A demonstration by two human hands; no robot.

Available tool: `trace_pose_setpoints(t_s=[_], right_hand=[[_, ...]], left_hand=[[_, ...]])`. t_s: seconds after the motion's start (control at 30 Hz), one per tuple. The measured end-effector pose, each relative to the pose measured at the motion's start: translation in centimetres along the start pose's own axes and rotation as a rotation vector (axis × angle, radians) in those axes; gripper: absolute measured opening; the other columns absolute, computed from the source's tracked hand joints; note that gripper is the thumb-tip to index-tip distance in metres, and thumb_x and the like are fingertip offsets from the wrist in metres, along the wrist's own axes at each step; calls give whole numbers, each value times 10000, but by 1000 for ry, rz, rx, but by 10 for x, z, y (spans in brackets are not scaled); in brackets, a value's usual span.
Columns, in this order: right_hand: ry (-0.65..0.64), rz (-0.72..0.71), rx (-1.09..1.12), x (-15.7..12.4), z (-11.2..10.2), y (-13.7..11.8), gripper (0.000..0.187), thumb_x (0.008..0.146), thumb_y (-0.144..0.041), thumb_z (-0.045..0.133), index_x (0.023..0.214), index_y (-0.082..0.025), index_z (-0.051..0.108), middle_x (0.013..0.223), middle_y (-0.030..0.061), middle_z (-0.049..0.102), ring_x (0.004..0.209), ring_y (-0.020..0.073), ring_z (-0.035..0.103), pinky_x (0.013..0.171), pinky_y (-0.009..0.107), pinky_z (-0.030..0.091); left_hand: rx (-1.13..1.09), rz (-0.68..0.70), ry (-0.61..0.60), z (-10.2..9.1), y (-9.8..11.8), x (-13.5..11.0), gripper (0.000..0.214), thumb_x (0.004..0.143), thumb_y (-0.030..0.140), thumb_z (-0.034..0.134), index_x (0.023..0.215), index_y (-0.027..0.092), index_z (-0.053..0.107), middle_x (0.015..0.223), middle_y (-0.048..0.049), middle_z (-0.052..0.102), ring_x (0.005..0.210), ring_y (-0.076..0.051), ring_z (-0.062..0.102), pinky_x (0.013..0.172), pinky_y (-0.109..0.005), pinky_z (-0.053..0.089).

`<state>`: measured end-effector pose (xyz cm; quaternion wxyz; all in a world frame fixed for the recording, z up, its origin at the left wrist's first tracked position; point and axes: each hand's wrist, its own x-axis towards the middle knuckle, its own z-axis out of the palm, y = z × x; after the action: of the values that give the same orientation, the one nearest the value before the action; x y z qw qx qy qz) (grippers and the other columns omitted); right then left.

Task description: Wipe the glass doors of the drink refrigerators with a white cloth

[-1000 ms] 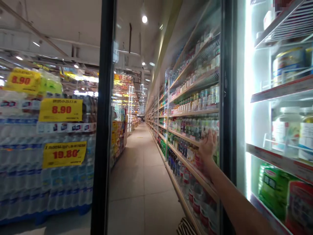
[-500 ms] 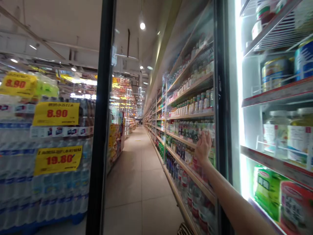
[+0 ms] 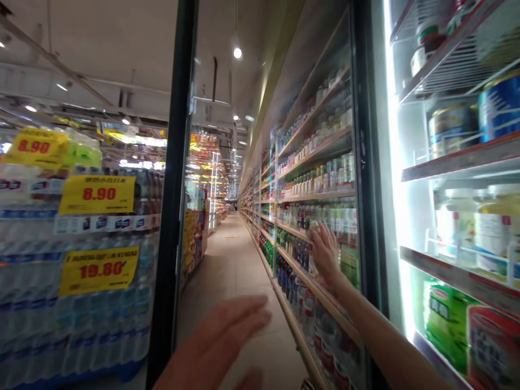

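Note:
My right hand (image 3: 325, 252) lies flat and open against the glass door (image 3: 244, 162) of a lit fridge, my arm reaching up from the lower right. The door's black frame (image 3: 170, 216) stands upright left of centre. My left hand (image 3: 219, 341) is low in the middle of the view, blurred, with its fingers stretched out and nothing in it. Through the glass I see a long shop aisle (image 3: 235, 260) lined with drink shelves (image 3: 317, 189).
On the right the fridge is open, its shelves (image 3: 459, 157) holding cans (image 3: 450, 127), jars (image 3: 491, 227) and green packs (image 3: 447, 314). On the left stand stacks of bottled water (image 3: 81, 303) with yellow price signs (image 3: 97, 194).
My left hand has come up into view from below. My right hand has slid a little to the left on the glass.

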<state>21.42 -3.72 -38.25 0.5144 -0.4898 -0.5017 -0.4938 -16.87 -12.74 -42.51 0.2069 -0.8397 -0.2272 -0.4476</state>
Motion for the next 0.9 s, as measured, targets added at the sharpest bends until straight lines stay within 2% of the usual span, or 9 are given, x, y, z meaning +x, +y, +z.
trace_pose_setpoints(t_s=[0.17, 0.33, 0.4, 0.43, 0.57, 0.6, 0.7, 0.77, 0.9], right_hand=[[217, 233, -76, 0, 3, -8, 484, 883, -178, 307, 1360, -190, 390, 1432, 159, 334, 1350, 275, 260, 1027, 566, 290], [5, -204, -6, -24, 15, -60, 487, 843, -89, 370, 1281, -267, 485, 1397, 91, 413, 1369, 228, 233, 1073, 488, 259], [-38, -243, -3, -25, 17, -67, 483, 840, -89, 386, 1263, -291, 500, 1381, 74, 439, 1360, 222, 259, 1081, 490, 240], [-11, -178, -14, -22, 18, -67, 477, 848, -107, 384, 1278, -285, 487, 1380, 84, 440, 1354, 232, 273, 1077, 508, 236], [230, 257, -26, -5, 21, -65, 514, 888, -193, 329, 1402, -193, 313, 1412, 172, 377, 1350, 283, 270, 1031, 582, 253], [228, 249, -2, -4, 22, -68, 524, 888, -192, 324, 1411, -186, 291, 1414, 171, 374, 1356, 278, 258, 1037, 574, 253], [41, -90, 89, -4, 24, -80, 519, 864, -132, 341, 1370, -244, 368, 1399, 104, 419, 1364, 222, 254, 1082, 503, 238], [-5, -199, 95, -1, 24, -83, 517, 851, -111, 354, 1338, -273, 414, 1401, 79, 421, 1358, 210, 269, 1092, 495, 225], [203, 101, 16, 10, 25, -84, 532, 870, -160, 328, 1400, -199, 321, 1452, 150, 313, 1373, 262, 218, 1059, 550, 249]], left_hand=[[233, 9, 67, 24, -55, 47, 515, 812, 250, 408, 1316, 145, 384, 1408, -127, 393, 1296, -254, 369, 1044, -440, 368], [420, -89, 41, 53, -93, 47, 557, 762, 206, 422, 1306, 97, 381, 1434, -160, 347, 1339, -275, 298, 1054, -478, 326], [469, -108, 27, 59, -95, 42, 577, 742, 193, 424, 1311, 102, 382, 1443, -151, 335, 1345, -271, 287, 1064, -476, 310], [485, -109, 21, 61, -95, 39, 589, 734, 191, 427, 1314, 100, 381, 1447, -148, 327, 1347, -270, 284, 1067, -472, 306], [509, -97, 5, 64, -92, 33, 622, 719, 179, 424, 1330, 75, 365, 1455, -146, 307, 1351, -266, 274, 1061, -452, 324], [511, -96, 5, 64, -92, 32, 627, 720, 177, 424, 1335, 70, 359, 1457, -147, 301, 1354, -265, 266, 1059, -445, 329], [522, -91, 9, 64, -93, 31, 632, 721, 172, 424, 1340, 65, 356, 1457, -146, 298, 1358, -262, 254, 1054, -433, 338], [528, -92, 0, 65, -94, 30, 633, 720, 170, 421, 1343, 77, 357, 1461, -135, 292, 1359, -259, 254, 1058, -437, 333], [518, -128, -28, 66, -90, 30, 655, 716, 168, 420, 1359, 81, 336, 1472, -128, 265, 1367, -258, 230, 1075, -449, 304]])
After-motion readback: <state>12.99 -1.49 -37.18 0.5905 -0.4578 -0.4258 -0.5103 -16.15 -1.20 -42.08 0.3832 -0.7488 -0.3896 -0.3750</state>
